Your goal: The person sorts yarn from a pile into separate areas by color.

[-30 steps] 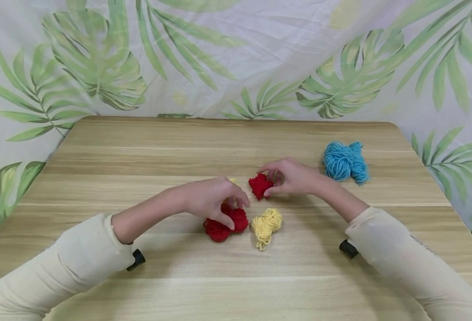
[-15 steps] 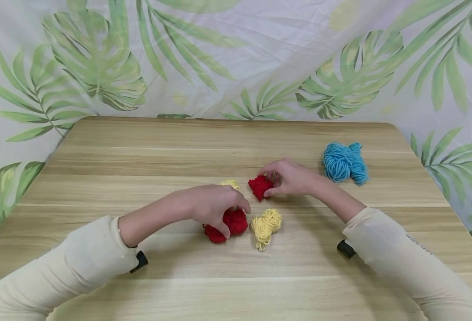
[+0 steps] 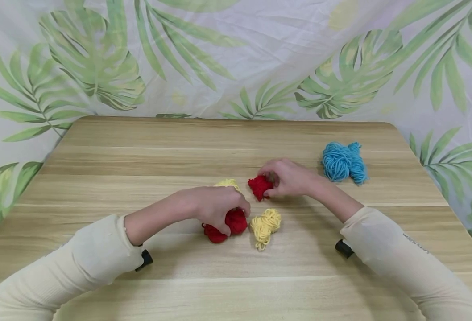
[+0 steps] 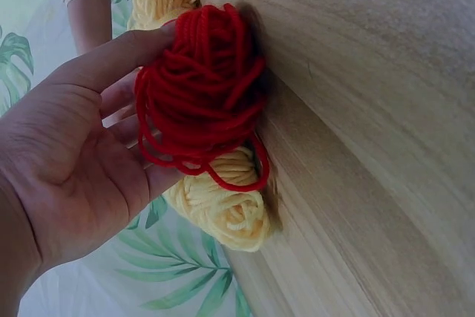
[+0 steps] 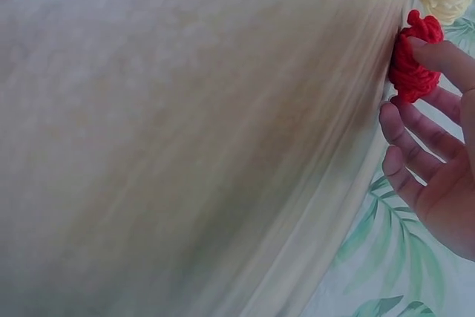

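Near the table's middle my left hand [image 3: 216, 205] holds a larger bundle of red yarn [image 3: 236, 220] between thumb and fingers. In the left wrist view, loose loops hang from this red yarn [image 4: 204, 94], and the fingertips behind it are hidden. My right hand [image 3: 286, 178], farther back and to the right, pinches a smaller red yarn bundle [image 3: 259, 187]. Its thumb presses that small red bundle [image 5: 415, 72] in the right wrist view, while the outer fingers stay loosely bent. One yellow yarn bundle [image 3: 266, 227] lies just right of the left hand; another yellow bundle [image 3: 229, 183] is partly hidden behind it.
A blue yarn bundle [image 3: 343, 162] lies at the table's back right, beyond the right forearm. The wood-grain table [image 3: 236, 294] ends at a leaf-printed cloth [image 3: 204, 53] behind it. Black wrist devices show under the left sleeve [image 3: 95, 249] and the right sleeve [image 3: 380, 232].
My left hand has shifted slightly toward me and its thumb and fingers have come in on the larger red yarn, uncovering more of the rear yellow bundle. The right hand has barely moved.
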Demonstrator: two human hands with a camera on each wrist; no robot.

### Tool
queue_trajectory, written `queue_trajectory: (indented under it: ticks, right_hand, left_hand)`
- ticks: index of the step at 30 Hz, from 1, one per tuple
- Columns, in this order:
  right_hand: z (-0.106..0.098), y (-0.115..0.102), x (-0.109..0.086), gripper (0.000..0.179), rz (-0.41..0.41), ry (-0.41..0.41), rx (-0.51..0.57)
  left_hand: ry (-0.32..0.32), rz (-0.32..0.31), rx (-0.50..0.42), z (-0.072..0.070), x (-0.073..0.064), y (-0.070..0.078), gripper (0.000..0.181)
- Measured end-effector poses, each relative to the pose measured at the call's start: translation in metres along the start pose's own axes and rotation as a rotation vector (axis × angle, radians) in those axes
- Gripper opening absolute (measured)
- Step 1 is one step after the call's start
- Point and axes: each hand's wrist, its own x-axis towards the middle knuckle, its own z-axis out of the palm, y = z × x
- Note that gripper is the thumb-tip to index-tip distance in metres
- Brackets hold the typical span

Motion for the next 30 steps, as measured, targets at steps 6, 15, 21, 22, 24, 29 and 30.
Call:
queue_trajectory:
  ticks: [6, 15, 21, 22, 24, 29, 30]
  right_hand:
    - [-0.0005, -0.0028, -0.0008, 0.054, 0.005, -0.007, -0.011]
    - [0.0021, -0.0015, -0.0005, 0.044, -0.003, -0.015, 0.005]
    - [0.0003, -0.0027, -0.0002, 0.039, -0.004, -0.023, 0.045]
    - [0.0002, -0.0027, 0.0, 0.038, -0.004, -0.024, 0.048]
    - [0.0002, -0.0022, 0.0004, 0.037, -0.002, -0.024, 0.047]
    - [0.0004, -0.0015, 0.0018, 0.037, 0.006, -0.027, 0.043]
    - [0.0004, -0.0015, 0.0019, 0.037, 0.011, -0.029, 0.044]
  left_hand:
    - [0.002, 0.033, 0.007, 0.0004, 0.0026, -0.0015, 0.034]
    - [0.002, 0.056, -0.014, 0.0004, 0.005, -0.003, 0.034]
    - [0.004, 0.058, -0.024, -0.0006, 0.0047, -0.0038, 0.034]
    - [0.005, 0.058, -0.026, -0.0007, 0.0044, -0.004, 0.033]
    - [0.009, 0.06, -0.033, -0.0008, 0.004, -0.0042, 0.033]
    - [0.014, 0.069, -0.046, -0.0009, 0.0034, -0.0045, 0.032]
    - [0.016, 0.07, -0.048, -0.0009, 0.0034, -0.0045, 0.032]
